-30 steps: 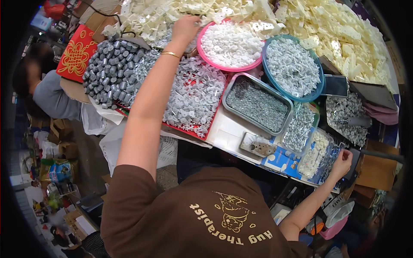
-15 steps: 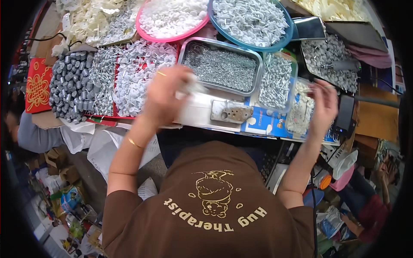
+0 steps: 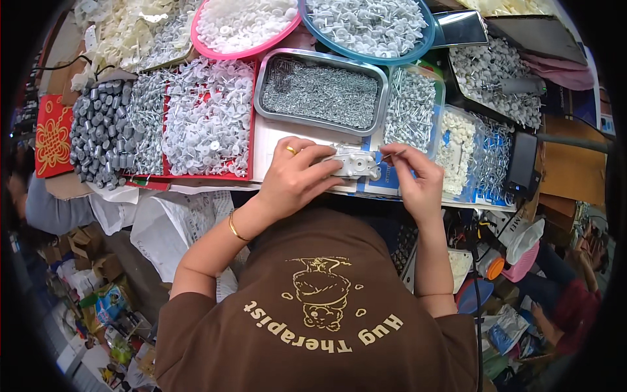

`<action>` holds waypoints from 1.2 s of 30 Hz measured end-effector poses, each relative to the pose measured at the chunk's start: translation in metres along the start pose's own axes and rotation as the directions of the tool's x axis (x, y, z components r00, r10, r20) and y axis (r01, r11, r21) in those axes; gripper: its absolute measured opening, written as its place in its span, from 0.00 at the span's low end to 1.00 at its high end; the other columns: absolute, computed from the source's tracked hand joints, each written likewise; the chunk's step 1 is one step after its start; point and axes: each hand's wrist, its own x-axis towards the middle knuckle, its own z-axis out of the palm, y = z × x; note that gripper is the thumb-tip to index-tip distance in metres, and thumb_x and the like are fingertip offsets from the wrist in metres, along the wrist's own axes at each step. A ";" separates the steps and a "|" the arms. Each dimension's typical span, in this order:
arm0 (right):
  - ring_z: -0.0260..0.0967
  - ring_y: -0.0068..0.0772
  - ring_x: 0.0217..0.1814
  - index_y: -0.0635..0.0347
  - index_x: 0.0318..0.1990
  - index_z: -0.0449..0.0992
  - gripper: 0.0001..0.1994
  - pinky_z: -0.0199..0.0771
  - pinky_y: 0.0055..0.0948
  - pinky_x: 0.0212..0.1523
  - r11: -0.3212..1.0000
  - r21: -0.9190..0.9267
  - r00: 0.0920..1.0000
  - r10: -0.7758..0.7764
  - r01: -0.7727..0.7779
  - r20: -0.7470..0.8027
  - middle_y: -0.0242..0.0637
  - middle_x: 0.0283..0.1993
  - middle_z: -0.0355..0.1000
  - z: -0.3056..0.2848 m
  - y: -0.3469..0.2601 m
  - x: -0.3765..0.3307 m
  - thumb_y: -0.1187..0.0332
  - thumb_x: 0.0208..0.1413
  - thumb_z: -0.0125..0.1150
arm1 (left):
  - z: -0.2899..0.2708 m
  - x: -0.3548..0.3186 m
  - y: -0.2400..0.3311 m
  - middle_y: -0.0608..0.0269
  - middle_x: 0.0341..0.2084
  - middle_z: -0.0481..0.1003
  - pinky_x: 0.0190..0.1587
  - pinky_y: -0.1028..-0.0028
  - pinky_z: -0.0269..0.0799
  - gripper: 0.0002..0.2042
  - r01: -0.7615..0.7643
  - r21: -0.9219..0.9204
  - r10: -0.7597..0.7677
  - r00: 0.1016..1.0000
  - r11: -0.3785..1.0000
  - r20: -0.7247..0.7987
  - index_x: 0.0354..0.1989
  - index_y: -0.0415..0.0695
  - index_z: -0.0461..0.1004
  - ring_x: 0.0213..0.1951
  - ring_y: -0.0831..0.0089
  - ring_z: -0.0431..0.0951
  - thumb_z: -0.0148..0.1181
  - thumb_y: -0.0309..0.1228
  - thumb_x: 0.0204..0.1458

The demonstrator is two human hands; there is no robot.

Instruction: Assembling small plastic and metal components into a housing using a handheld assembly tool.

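My left hand [image 3: 294,175] is closed on a white plastic part [image 3: 358,164] with rounded ends and small holes. The part lies at the table's front, where the small metal block was, and largely covers it. On its right, my right hand [image 3: 420,181] pinches a small thin piece, perhaps a metal pin, against the part's right end. That piece is too small to make out fully. Just beyond my hands stands a metal tray [image 3: 260,98] full of tiny metal pieces. A clear tray of screw-like metal pieces [image 3: 410,108] is beside it.
At left are grey cylinders [image 3: 108,127] and a red tray [image 3: 252,140] of white plastic-headed pieces. A pink basin [image 3: 196,38] and a teal basin [image 3: 428,39] stand at the back. Small cream pieces [image 3: 457,147] and a black device [image 3: 522,163] are at right.
My left hand has moved right and brought the white part down onto the block. From above the cream pieces, my right hand has come left to the part, fingertips pinched. The view shifted slightly.
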 end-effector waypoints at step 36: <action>0.64 0.53 0.67 0.52 0.36 0.85 0.07 0.58 0.51 0.67 0.861 -0.318 0.903 -0.303 0.396 0.303 0.38 0.54 0.78 -0.009 -0.009 0.011 0.63 0.51 0.68 | 0.015 0.008 0.020 0.63 0.49 0.77 0.61 0.53 0.52 0.10 0.103 0.173 -0.095 0.994 0.979 -0.056 0.36 0.48 0.81 0.55 0.62 0.73 0.70 0.37 0.47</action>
